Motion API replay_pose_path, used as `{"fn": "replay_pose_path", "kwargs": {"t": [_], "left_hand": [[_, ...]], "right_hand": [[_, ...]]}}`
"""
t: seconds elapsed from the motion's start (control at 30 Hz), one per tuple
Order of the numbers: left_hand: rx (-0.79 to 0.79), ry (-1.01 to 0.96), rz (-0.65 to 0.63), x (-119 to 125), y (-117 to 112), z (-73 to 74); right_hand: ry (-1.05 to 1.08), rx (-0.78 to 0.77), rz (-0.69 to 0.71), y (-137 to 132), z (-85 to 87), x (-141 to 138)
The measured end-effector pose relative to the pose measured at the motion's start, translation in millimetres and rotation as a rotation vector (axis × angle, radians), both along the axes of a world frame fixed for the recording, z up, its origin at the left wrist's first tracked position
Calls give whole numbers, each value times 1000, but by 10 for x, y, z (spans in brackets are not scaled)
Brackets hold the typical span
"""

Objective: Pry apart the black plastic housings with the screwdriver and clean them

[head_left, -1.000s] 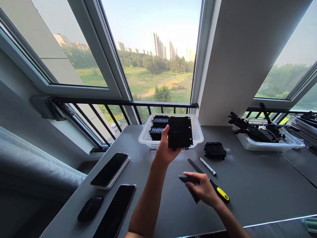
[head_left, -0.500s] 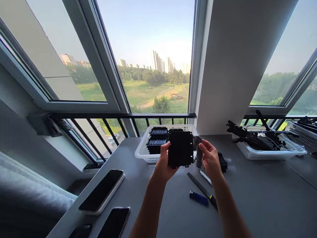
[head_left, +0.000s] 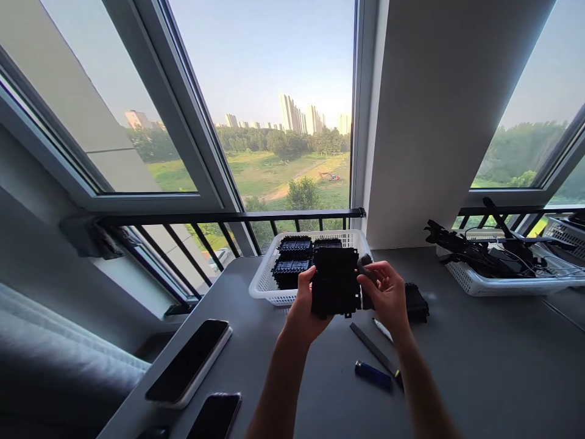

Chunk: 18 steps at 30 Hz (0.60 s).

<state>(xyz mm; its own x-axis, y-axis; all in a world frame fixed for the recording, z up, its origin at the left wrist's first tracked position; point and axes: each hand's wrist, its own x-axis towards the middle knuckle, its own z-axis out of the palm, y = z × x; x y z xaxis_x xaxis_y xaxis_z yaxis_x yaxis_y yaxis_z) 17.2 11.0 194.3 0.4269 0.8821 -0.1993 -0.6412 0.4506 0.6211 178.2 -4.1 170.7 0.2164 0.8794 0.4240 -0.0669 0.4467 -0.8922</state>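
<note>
Right hand is closing in from half a second ago, fingers pinching a small grey piece against the right edge of the black panel. Left hand is gripping the black panel in mid-air, before the white basket. Risk: a slackening pinch could be letting the piece slip tableward.

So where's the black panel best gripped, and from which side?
By its left edge, from the left, thumb in front, fingers behind, as the left hand does: the black panel is thin, flat, upright, leaving its right edge free for the right hand's dark piece.
</note>
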Motion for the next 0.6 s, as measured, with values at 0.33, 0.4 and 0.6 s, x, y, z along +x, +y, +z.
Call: {"fn": "replay_pose_path", "kwargs": {"t": [0.33, 0.4, 0.6], "left_hand": [[97, 2, -31, 40, -19, 18], [117, 28, -50, 70, -30, 10], [102, 57, 50, 125, -59, -31]], "right_hand": [[-527, 138, -215, -201, 157, 156], [-541, 174, -335, -193, 142, 152], [-749, 206, -302, -129, 56, 50]]}}
